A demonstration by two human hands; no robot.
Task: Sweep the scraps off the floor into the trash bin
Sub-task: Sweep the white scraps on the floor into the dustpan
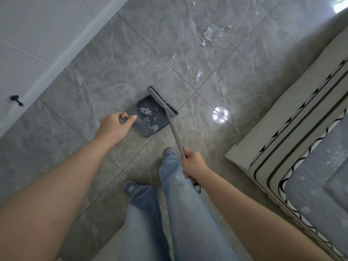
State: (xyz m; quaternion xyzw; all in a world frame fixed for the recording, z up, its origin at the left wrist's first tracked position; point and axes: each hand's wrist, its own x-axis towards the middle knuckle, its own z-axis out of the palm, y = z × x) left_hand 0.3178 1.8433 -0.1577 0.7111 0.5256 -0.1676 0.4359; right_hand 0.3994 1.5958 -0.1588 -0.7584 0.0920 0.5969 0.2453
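Left hand (pixel 114 127) gripping dustpan (pixel 148 117) handle, right hand (pixel 194 163) clenching broom (pixel 165 108) shaft, scraps (pixel 207 33) scattered on floor (pixel 94 81) beyond

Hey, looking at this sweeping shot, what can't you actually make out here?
All in the head view:
- Trash bin: not in frame.
- Dustpan handle: mostly covered by the left hand.
- Broom handle end: hidden behind the right hand and forearm.
- Far scraps: too small and blurred to count.
- Bed: cut off by the right edge.
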